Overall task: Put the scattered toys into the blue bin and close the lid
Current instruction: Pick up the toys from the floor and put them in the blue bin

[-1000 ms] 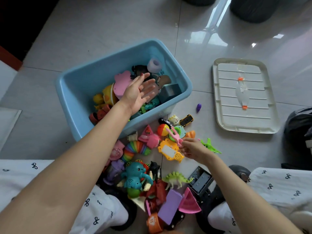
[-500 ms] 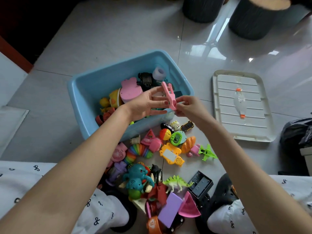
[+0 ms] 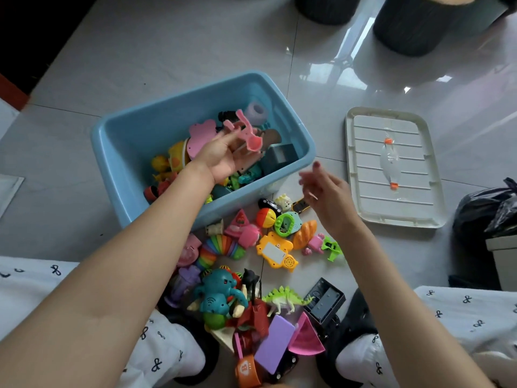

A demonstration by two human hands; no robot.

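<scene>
The blue bin [image 3: 131, 141] stands open on the tiled floor, partly filled with toys. My left hand [image 3: 223, 155] is over the bin's inside, palm up, with a pink toy [image 3: 247, 134] resting on its fingers. My right hand [image 3: 324, 191] hovers outside the bin's near right corner, fingers apart and holding nothing. The white lid [image 3: 391, 166] lies flat on the floor to the right of the bin. Scattered toys lie in front of the bin: a yellow toy phone [image 3: 275, 252], a rainbow slinky [image 3: 216, 247], a teal elephant [image 3: 221, 295], a green dinosaur [image 3: 282, 298].
My knees in white patterned trousers flank the toy pile at bottom left [image 3: 33, 278] and bottom right [image 3: 461, 312]. Two dark round containers [image 3: 414, 26] stand at the far edge. A black bag [image 3: 486, 208] sits at the right. A black box [image 3: 324, 299] lies near my right knee.
My right hand passed the pink toy to my left hand and pulled back toward the floor toys. My left hand carried it over the bin.
</scene>
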